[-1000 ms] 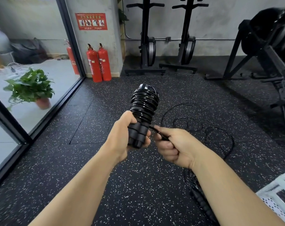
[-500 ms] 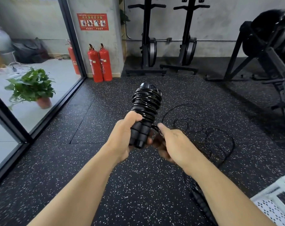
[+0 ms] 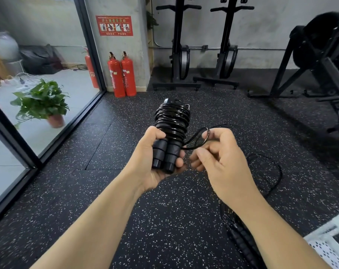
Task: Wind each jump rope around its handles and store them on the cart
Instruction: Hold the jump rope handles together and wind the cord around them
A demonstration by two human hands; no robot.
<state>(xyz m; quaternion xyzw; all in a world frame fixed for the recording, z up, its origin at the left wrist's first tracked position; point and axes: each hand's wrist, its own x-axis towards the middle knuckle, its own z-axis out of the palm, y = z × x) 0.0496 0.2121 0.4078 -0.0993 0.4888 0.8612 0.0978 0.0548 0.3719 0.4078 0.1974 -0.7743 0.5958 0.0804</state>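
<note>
Hands, two, yours, both occupied. Your left hand (image 3: 151,164) grips the two black handles (image 3: 165,154) of a jump rope (image 3: 172,121). Its thumb lies over the lowest turns of cord, and the butt ends point down past your palm. The cord is wound in tight glossy coils round the upper part of the handles, and you hold the bundle upright in front of you. Your right hand (image 3: 221,162), just beside the left, has its fingers curled and pinches the loose tail (image 3: 195,140) of the same cord. The tail loops over a fingertip and runs back to the coil.

A second jump rope (image 3: 240,241) lies unwound on the speckled black floor (image 3: 145,220) to your right. Its ribbed handles are partly hidden behind your right forearm.

One corner of the white perforated cart (image 3: 327,241) shows at the lower right edge, near that rope.

Two red fire extinguishers (image 3: 122,74) stand against the pillar (image 3: 133,45). A potted plant (image 3: 40,101) sits behind the glass wall (image 3: 73,117) on your left. Two exercise machines (image 3: 179,45) stand by the back wall.
</note>
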